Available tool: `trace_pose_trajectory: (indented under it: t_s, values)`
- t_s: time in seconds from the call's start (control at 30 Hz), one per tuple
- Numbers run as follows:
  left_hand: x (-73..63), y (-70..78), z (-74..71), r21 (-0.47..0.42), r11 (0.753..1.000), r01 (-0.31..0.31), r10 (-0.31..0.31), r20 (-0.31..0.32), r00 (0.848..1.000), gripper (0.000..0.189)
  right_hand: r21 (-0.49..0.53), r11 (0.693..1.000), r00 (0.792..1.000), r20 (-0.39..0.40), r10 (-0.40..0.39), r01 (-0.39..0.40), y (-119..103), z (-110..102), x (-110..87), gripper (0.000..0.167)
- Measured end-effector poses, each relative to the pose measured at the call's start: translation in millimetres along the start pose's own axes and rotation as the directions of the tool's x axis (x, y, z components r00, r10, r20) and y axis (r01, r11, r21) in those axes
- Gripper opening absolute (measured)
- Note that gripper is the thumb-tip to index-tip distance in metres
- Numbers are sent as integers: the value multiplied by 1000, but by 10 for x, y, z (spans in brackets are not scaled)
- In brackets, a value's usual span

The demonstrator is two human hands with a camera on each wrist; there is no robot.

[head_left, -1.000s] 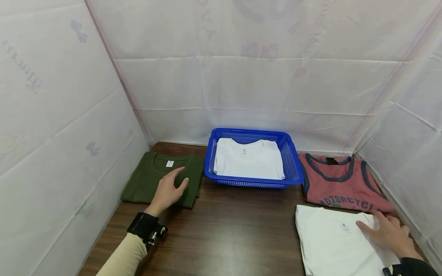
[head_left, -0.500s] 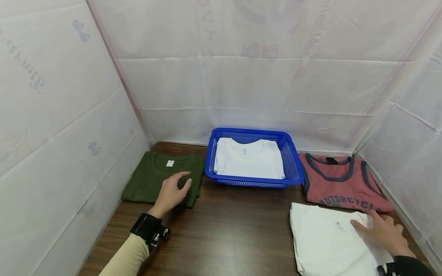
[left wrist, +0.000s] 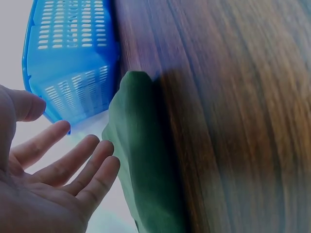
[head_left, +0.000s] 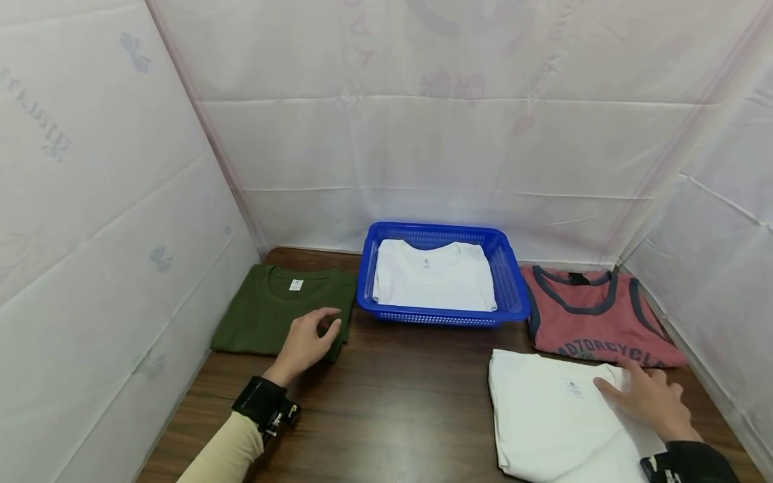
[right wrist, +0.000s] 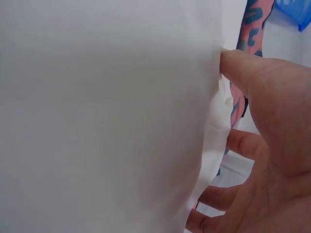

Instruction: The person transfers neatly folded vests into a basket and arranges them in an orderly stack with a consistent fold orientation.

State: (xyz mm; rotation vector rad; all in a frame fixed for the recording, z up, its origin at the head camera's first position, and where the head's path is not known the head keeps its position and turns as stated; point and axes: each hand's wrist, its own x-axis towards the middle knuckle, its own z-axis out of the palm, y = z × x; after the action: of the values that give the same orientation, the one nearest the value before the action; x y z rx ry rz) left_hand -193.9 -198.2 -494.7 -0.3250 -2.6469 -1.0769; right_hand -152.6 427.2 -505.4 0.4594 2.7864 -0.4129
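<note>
My left hand (head_left: 306, 342) hovers over the right front part of a folded dark green T-shirt (head_left: 253, 318), its fingers loosely bent and holding nothing. In the left wrist view a gap shows between the fingers and thumb, beside the green T-shirt (left wrist: 141, 145). At the front right, my right hand (head_left: 649, 401) grips the right side of a folded white T-shirt (head_left: 549, 409). The right wrist view has the thumb at the edge of the white T-shirt (right wrist: 107, 111) and the other fingertips partly hidden behind that edge.
A blue perforated basket (head_left: 443, 318) stands at the back middle, with another folded white T-shirt (head_left: 431, 282) inside. Right of it lies a folded red tank top (head_left: 580, 329) with dark trim. White sheet walls (head_left: 447, 154) enclose the brown wooden table (head_left: 386, 402).
My right hand and the white T-shirt have slid left across the table, slightly away from me. My left hand has shifted a little right and nearer, its thumb and index finger coming closer together.
</note>
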Motion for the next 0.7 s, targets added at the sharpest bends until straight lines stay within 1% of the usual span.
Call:
trace_pose_trajectory:
  t_s: [0.17, 0.33, 0.53, 0.7]
  values:
    - [-7, 36, 34, -7, 1000, -8, 9, 25, 1000, 27, 7, 1000, 999, -34, -17, 17, -121, 28, -13, 110]
    - [-10, 50, 68, -3, 1000, -10, 11, 42, 999, 27, 0, 1000, 998, -51, -28, 28, -249, 39, -55, 106]
    - [-8, 73, 93, -4, 1000, -22, 22, 57, 998, 27, 12, 1000, 998, -64, -7, 8, -378, 71, -84, 100]
    - [-9, 107, 108, -6, 1000, -27, 27, 67, 997, 26, 20, 1000, 997, -79, 2, 0, -474, 117, -70, 101]
